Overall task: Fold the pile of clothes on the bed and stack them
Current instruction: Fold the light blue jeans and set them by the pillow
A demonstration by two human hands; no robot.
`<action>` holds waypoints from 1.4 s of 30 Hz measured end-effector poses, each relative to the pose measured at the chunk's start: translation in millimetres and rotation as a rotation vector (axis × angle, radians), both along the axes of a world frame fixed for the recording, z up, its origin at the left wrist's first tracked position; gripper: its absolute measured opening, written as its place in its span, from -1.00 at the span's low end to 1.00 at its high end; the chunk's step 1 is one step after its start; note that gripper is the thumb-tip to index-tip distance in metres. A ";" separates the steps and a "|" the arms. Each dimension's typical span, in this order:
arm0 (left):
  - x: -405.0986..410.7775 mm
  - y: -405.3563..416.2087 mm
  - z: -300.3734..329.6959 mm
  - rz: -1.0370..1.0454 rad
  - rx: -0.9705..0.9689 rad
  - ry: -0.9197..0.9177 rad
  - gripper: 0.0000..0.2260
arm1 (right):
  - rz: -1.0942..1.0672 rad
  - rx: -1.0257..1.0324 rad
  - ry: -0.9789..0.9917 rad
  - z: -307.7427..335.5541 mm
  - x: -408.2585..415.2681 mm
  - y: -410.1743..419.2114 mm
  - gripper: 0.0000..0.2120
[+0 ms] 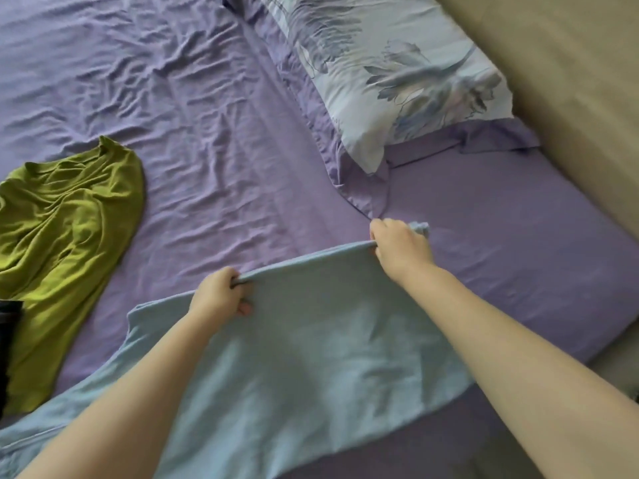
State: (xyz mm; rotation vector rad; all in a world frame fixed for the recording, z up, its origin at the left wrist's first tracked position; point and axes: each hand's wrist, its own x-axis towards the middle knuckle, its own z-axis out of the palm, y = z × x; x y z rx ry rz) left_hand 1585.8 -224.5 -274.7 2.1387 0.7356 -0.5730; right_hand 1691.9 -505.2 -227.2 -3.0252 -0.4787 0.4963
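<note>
Head view: early in the task, by the look of it. No folded stack visible anywhere on the bed [484,209]. Light blue garment [294,357] in hand, spread over the near part of the bed toward its right edge, far edge lifted and pulled taut between both hands. Left hand [219,293] clamped on that far edge, fingers curled over the top, thumb underneath. Right hand [399,245] clamped on the same edge further toward the right side, small bunch of fabric poking out past the knuckles. Fold apparently just starting or mid-way; cannot tell which fold of the sequence.

Left to do, judged from layout: finish blue piece, then green garment [65,243], lying crumpled and unfolded by the left edge of the bed, well apart from the blue one. Dark item [8,326] at the far left edge, mostly cut off, touching or overlapping the green one; cannot tell what it is.

Blue garment: thin, soft knit, plain, lightly creased, near end trailing toward the near left corner. Looks like a sleeve or side panel jutting out left of the left hand; type of garment not certain.

Floral pillow [397,84] at the far right corner, not involved.
</note>
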 end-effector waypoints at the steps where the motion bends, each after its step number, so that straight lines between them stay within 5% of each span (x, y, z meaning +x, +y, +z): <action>1: 6.4 -0.3 1.3 0.056 0.022 -0.047 -0.91 | 0.015 0.094 -0.045 -0.9 5.4 1.7 -0.70; 4: 17.0 -20.8 6.5 -0.063 0.152 -0.125 -0.60 | -0.017 0.194 0.094 -7.5 7.5 -9.8 -0.34; 6: 13.0 -53.7 13.2 -0.157 0.120 -0.186 -0.47 | -0.106 0.132 0.166 -18.1 -10.4 -31.4 -0.31; 12: -45.2 -187.1 10.2 -0.537 -0.105 -0.131 -0.69 | -0.529 0.201 0.214 -41.6 -98.6 -99.9 -0.25; 14: -61.7 -220.3 8.4 -0.616 -0.054 -0.140 -0.67 | -0.631 0.208 0.282 -43.0 -109.6 -112.4 -0.40; 16: -68.8 -244.0 9.7 -0.655 -0.025 -0.136 -0.50 | -0.683 0.353 0.349 -42.6 -109.6 -121.7 -0.75; 20: -61.8 -279.4 22.6 -0.496 -0.056 -0.168 -0.21 | -0.734 0.833 0.460 -18.1 -95.0 -125.7 -0.74; 24: -46.2 -286.7 33.2 -0.300 -0.006 -0.155 -0.81 | -0.895 1.028 0.684 5.2 -88.3 -125.7 -0.71; 25: -42.7 -282.3 34.3 -0.263 -0.022 -0.151 -0.79 | -0.933 1.050 0.696 7.7 -89.5 -128.0 -0.72; 30: -32.2 -239.6 35.7 0.103 -0.565 -0.106 -0.83 | -0.939 0.966 0.486 -1.8 -113.8 -140.4 -0.82; 33: -31.0 -217.8 42.4 0.179 -0.753 -0.085 -0.72 | -0.963 1.111 0.502 -6.7 -129.7 -130.5 -0.88; 36: -31.0 -210.1 49.2 0.210 -0.846 -0.067 -0.72 | -0.950 1.324 0.619 -5.9 -135.7 -114.4 -0.63; 38: -31.3 -210.0 52.9 0.223 -0.864 -0.066 -0.74 | -0.863 1.326 0.609 -7.5 -137.7 -105.6 -0.51; 42: -27.4 -204.8 62.3 0.460 -0.945 -0.130 -0.76 | -0.949 0.961 0.342 -27.8 -130.4 -101.5 -0.45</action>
